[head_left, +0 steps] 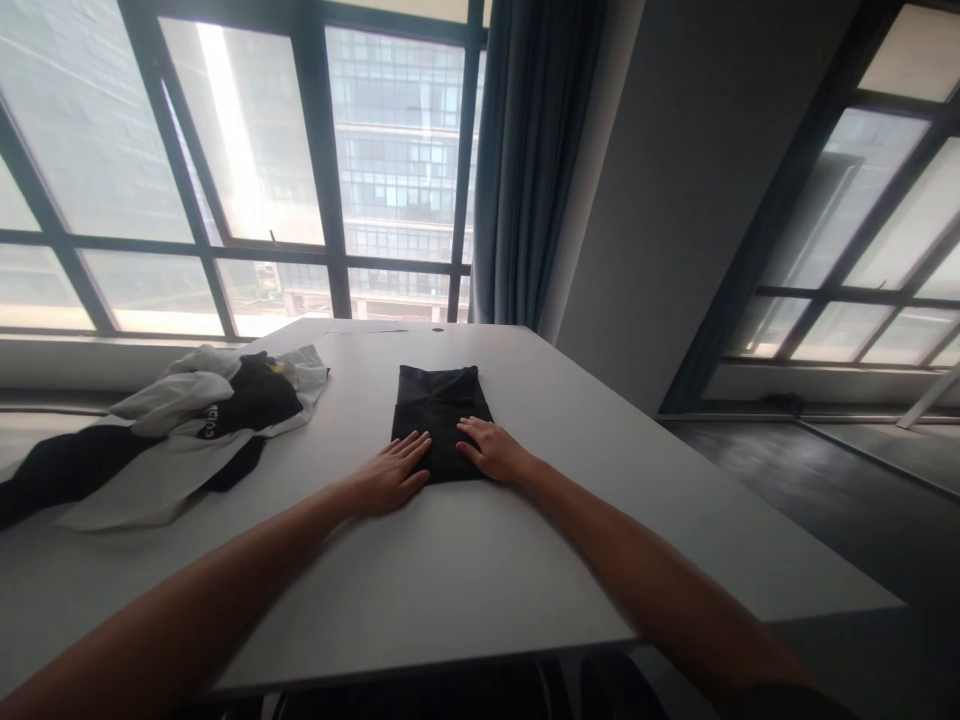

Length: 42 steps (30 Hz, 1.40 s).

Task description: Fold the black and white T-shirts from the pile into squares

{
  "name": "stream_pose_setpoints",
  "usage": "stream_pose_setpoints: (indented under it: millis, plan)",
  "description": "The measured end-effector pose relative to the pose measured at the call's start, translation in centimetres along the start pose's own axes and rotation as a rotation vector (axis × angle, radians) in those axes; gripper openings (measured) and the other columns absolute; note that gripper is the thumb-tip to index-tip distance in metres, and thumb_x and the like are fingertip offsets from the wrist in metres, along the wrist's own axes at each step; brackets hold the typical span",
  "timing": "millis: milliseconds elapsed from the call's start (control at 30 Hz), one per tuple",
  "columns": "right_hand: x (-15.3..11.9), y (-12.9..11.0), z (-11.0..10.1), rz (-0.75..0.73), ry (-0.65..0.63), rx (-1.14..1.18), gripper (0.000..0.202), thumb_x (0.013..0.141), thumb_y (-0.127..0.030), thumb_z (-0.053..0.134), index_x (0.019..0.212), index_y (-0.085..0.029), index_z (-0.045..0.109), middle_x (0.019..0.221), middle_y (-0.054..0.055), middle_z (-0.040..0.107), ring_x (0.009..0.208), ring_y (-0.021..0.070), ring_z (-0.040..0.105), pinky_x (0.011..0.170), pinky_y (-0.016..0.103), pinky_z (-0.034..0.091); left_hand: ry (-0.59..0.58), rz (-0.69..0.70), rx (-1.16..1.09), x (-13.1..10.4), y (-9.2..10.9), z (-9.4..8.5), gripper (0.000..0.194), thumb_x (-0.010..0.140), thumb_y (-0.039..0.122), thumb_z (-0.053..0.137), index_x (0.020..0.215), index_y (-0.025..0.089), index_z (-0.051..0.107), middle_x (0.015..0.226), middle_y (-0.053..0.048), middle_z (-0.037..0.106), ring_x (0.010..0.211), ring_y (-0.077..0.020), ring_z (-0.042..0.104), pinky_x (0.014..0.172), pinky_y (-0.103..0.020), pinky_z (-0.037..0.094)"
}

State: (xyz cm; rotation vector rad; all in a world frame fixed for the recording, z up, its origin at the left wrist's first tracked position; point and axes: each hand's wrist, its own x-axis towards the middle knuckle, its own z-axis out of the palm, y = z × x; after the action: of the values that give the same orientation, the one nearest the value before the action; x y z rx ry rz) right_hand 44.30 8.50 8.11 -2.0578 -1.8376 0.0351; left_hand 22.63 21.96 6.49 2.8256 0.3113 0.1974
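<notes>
A black piece of cloth [439, 405], folded into a flat, upright rectangle, lies on the white table in front of me. My left hand [388, 476] rests palm down at its near left corner, with the fingers stretched over the edge of the cloth. Across from it, my right hand [491, 450] lies on the right side of the cloth, fingers extended and pointing left. Neither hand grips the fabric. Which garment it is cannot be made out in this folded state.
To the left, a crumpled heap of white and black clothing [259, 400] with white lettering spreads over the white table [600, 450]. Near the far edge is a small dark round spot [438, 329]. Windows and a blue curtain [517, 170] stand behind. A dark chair [420, 692] is at the near edge.
</notes>
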Motion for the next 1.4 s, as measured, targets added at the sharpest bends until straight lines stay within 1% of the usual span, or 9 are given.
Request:
stream_pose_setpoints:
  millis: [100, 233, 333, 433, 667, 933, 1133, 1267, 1400]
  plan:
    - [0.2, 0.6, 0.2, 0.144, -0.191, -0.045, 0.065, 0.1, -0.054, 0.038, 0.156, -0.021, 0.035, 0.164, 0.008, 0.023, 0.153, 0.0279, 0.016, 0.123, 0.053, 0.012, -0.043, -0.043, 0.018, 0.1, -0.4, 0.0, 0.073, 0.099, 0.058, 0.031, 0.158, 0.017, 0.026, 0.166, -0.009, 0.014, 0.154, -0.0272, 0.008, 0.124, -0.045, 0.011]
    - [0.1, 1.8, -0.6, 0.297, -0.218, -0.073, 0.07, 0.1, -0.06, 0.032, 0.159, -0.022, 0.027, 0.166, 0.007, 0.016, 0.153, 0.0285, 0.012, 0.122, 0.055, 0.009, -0.064, -0.128, 0.039, -0.2, -0.4, -1.1, 0.073, 0.096, 0.065, 0.033, 0.156, 0.024, 0.032, 0.166, -0.007, 0.016, 0.154, -0.0291, 0.012, 0.123, -0.05, 0.011]
    - [0.2, 1.7, -0.6, 0.248, -0.118, -0.133, 0.064, 0.102, -0.052, 0.035, 0.155, -0.018, 0.037, 0.163, 0.012, 0.027, 0.152, 0.0284, 0.018, 0.122, 0.055, 0.008, 0.052, -0.196, 0.04, 0.2, -0.1, -1.8, 0.067, 0.098, 0.064, 0.028, 0.149, 0.024, 0.047, 0.162, -0.009, 0.032, 0.15, -0.0287, 0.026, 0.122, -0.053, 0.012]
    - [0.5, 0.8, 0.1, 0.09, 0.014, -0.151, 0.056, 0.103, -0.044, 0.037, 0.152, -0.018, 0.043, 0.16, 0.012, 0.033, 0.152, 0.0256, 0.021, 0.122, 0.053, 0.008, 0.173, -0.089, 0.035, 1.1, 0.4, -1.6, 0.061, 0.099, 0.058, 0.032, 0.146, 0.025, 0.051, 0.161, -0.007, 0.035, 0.151, -0.0262, 0.026, 0.123, -0.05, 0.013]
    - [0.6, -0.6, 0.9, 0.022, -0.224, -0.036, 0.063, 0.101, -0.053, 0.036, 0.157, -0.025, 0.033, 0.164, 0.005, 0.023, 0.153, 0.0266, 0.017, 0.123, 0.054, 0.011, -0.054, 0.036, 0.001, 2.0, 0.6, 0.1, 0.063, 0.099, 0.055, 0.035, 0.156, 0.029, 0.031, 0.165, -0.004, 0.022, 0.153, -0.0257, 0.014, 0.123, -0.048, 0.01]
    - [0.2, 0.1, -1.3, -0.103, 0.016, 0.052, 0.032, 0.096, -0.035, 0.054, 0.118, -0.024, 0.073, 0.124, 0.006, 0.071, 0.118, 0.0228, 0.063, 0.106, 0.036, 0.045, 0.09, 0.088, -0.184, 0.1, 0.1, -2.3, 0.043, 0.095, 0.047, 0.048, 0.13, 0.028, 0.067, 0.136, -0.005, 0.065, 0.125, -0.0263, 0.058, 0.108, -0.039, 0.041]
    - [0.1, 3.6, -2.0, 0.018, -0.013, 0.068, 0.056, 0.074, 0.002, 0.057, 0.12, -0.025, 0.073, 0.137, 0.003, 0.064, 0.126, 0.0223, 0.059, 0.113, 0.036, 0.041, 0.049, 0.023, -0.148, -0.3, -4.2, -3.3, 0.054, 0.084, 0.02, 0.05, 0.137, 0.025, 0.061, 0.148, -0.004, 0.054, 0.139, -0.0257, 0.045, 0.12, -0.045, 0.03]
    - [-1.0, 4.3, -3.6, -0.001, -0.162, 0.171, 0.071, 0.064, 0.003, 0.064, 0.127, -0.028, 0.069, 0.149, 0.003, 0.052, 0.135, 0.027, 0.051, 0.115, 0.039, 0.04, -0.066, 0.012, -0.213, -1.1, -5.6, -4.4, 0.058, 0.079, 0.023, 0.059, 0.138, 0.029, 0.06, 0.156, -0.003, 0.045, 0.146, -0.0281, 0.036, 0.122, -0.049, 0.025]
    - [-1.8, 4.1, -4.6, -0.042, -0.247, 0.21, 0.064, 0.071, -0.007, 0.065, 0.13, -0.032, 0.067, 0.153, 0.002, 0.047, 0.141, 0.0266, 0.043, 0.118, 0.044, 0.034, -0.07, 0.091, -0.254, -2.0, -5.4, -4.4, 0.061, 0.076, 0.028, 0.068, 0.137, 0.03, 0.06, 0.157, -0.005, 0.042, 0.147, -0.0303, 0.034, 0.12, -0.05, 0.027]
